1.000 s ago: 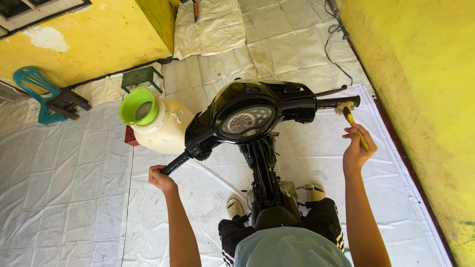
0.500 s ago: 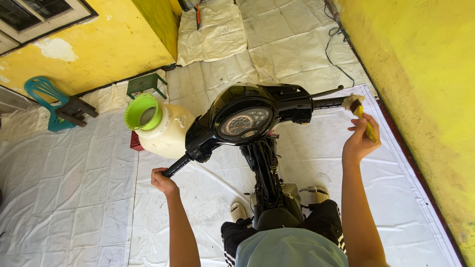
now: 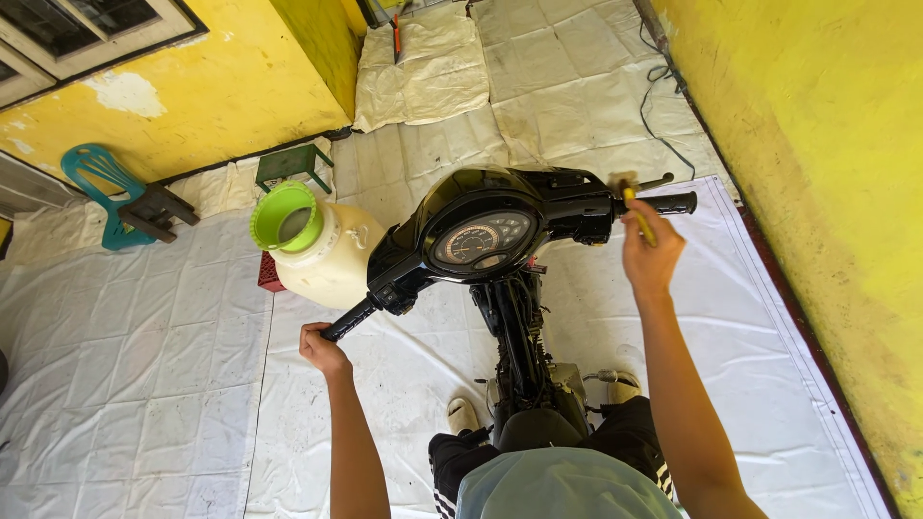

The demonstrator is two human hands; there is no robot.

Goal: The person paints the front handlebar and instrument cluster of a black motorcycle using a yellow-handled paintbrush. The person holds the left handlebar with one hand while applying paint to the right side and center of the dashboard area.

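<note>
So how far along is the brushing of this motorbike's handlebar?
Done: nothing shows clearly, since no cleaned patch can be told apart on the black handlebar cover. In hand: the right hand holds a yellow-handled brush at the right grip, while the left hand steadies the left grip. Left, probably: the dashboard and the left side.

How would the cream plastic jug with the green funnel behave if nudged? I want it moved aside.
The cream plastic jug with the green funnel probably slides on the smooth white tarp. Its squat, wide body looks hard to tip. The funnel merely sits in its neck, so it may topple off. Its fill level, and so its weight, cannot be seen.
</note>
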